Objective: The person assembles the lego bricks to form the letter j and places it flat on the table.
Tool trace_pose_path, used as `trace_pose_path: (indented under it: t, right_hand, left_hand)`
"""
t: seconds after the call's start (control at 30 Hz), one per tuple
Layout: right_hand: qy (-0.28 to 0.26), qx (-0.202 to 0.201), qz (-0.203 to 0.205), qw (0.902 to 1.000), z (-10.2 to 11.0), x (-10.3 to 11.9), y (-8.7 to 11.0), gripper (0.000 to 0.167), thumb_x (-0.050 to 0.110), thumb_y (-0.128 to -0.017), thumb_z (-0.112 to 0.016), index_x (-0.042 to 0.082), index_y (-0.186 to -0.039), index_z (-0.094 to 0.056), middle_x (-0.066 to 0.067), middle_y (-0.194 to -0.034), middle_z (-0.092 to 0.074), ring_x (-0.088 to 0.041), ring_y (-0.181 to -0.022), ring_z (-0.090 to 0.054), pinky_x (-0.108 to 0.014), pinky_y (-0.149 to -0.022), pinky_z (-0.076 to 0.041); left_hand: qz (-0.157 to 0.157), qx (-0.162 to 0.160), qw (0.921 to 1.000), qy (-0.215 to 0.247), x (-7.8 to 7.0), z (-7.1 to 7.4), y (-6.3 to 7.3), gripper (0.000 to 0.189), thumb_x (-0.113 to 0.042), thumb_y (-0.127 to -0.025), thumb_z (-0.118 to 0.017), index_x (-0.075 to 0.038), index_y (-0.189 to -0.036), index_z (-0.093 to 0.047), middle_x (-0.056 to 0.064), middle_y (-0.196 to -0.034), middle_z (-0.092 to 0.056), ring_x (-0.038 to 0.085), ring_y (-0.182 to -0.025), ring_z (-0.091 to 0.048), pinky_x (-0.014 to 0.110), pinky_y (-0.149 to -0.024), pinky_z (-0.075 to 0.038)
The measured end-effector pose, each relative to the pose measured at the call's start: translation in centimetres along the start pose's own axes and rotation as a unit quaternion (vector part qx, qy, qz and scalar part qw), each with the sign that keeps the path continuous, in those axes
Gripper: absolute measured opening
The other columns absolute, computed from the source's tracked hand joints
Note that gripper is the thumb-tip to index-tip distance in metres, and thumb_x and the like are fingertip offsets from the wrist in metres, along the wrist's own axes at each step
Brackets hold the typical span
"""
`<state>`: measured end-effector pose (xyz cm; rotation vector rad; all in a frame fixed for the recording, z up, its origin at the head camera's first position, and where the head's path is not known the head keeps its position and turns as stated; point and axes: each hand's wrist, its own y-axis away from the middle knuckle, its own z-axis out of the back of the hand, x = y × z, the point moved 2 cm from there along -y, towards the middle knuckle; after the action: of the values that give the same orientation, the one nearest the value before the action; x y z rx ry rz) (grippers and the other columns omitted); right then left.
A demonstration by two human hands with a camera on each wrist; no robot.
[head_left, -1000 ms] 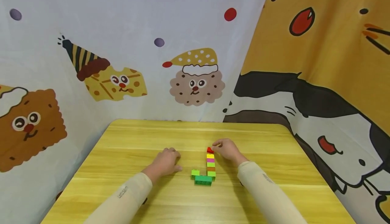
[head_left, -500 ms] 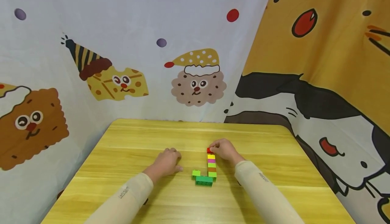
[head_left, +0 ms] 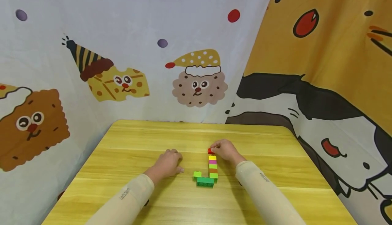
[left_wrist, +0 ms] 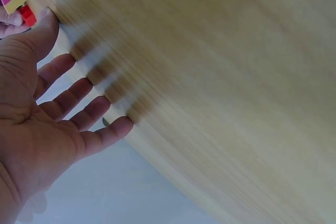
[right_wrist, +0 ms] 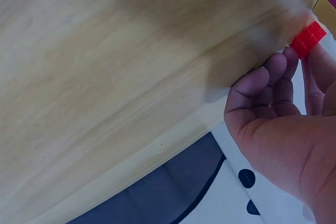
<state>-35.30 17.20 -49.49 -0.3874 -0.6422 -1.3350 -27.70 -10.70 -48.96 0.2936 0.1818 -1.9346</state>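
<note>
My right hand [head_left: 226, 149] pinches a small red toy brick [head_left: 210, 151] between thumb and fingers, at the far end of a line of bricks. The right wrist view shows this red brick at the fingertips, its other fingers curled beneath. Nearest to it in the line is a yellow brick [head_left: 212, 157], then a magenta one [head_left: 212, 162], a lime one [head_left: 212, 166], an orange-brown one [head_left: 213, 171] and another lime brick [head_left: 213, 176]. My left hand [head_left: 166, 163] rests to the left with fingers apart and holding nothing; the left wrist view has its fingertips at the tabletop.
A long green brick [head_left: 205, 182] lies crosswise at the line's near end, with a separate lime brick [head_left: 197, 174] at its left. All stand on a wooden table [head_left: 137, 197]. Behind rises a curtain [head_left: 137, 21] printed with cartoon figures.
My right hand has shifted slightly left and its fingertips now close further over the red brick. The left hand and the other bricks keep their places, while the head view has moved slightly.
</note>
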Motion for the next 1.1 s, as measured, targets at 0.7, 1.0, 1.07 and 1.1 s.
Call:
trace_pose_path:
  t: [0.7, 1.0, 1.07, 1.1]
  right_hand:
    - [-0.012, 0.004, -0.004, 0.9999, -0.14, 0.32, 0.05, 0.013, 0.022, -0.103, -0.072, 0.016, -0.11, -0.082, 0.0, -0.104, -0.077, -0.017, -0.091, -0.064, -0.04, -0.09, -0.057]
    - [-0.013, 0.003, -0.006, 0.9999, -0.1, 0.24, 0.11, 0.013, 0.022, -0.103, -0.072, 0.016, -0.11, -0.082, -0.001, -0.108, -0.077, -0.017, -0.093, -0.064, -0.04, -0.09, -0.058]
    - [-0.013, 0.003, -0.006, 0.9999, -0.08, 0.23, 0.15, 0.014, 0.022, -0.103, -0.072, 0.016, -0.11, -0.082, -0.002, -0.109, -0.077, -0.017, -0.092, -0.064, -0.04, -0.09, -0.058]
    - [-0.013, 0.004, -0.006, 0.9999, -0.04, 0.25, 0.19, 0.014, 0.022, -0.103, -0.072, 0.015, -0.11, -0.082, -0.002, -0.109, -0.077, -0.017, -0.093, -0.064, -0.04, -0.09, -0.058]
  left_hand:
    - [0.004, 0.0, 1.0, -0.001, -0.1, 0.06, 0.0, 0.054, -0.042, -0.09, -0.085, -0.006, -0.129, -0.072, 0.019, -0.138, -0.066, 0.042, -0.125, -0.061, 0.062, -0.099, -0.055]
    - [0.005, 0.0, 1.0, 0.0, -0.05, -0.01, -0.06, 0.054, -0.041, -0.09, -0.085, -0.005, -0.129, -0.072, 0.019, -0.137, -0.066, 0.042, -0.125, -0.061, 0.062, -0.099, -0.055]
    - [0.004, 0.001, 1.0, -0.002, -0.01, -0.1, -0.1, 0.055, -0.042, -0.091, -0.085, -0.006, -0.129, -0.072, 0.019, -0.137, -0.066, 0.042, -0.125, -0.061, 0.062, -0.099, -0.055]
    - [0.004, 0.001, 1.0, -0.003, 0.01, -0.13, -0.12, 0.055, -0.042, -0.091, -0.085, -0.006, -0.13, -0.072, 0.019, -0.138, -0.066, 0.042, -0.126, -0.061, 0.062, -0.1, -0.055]
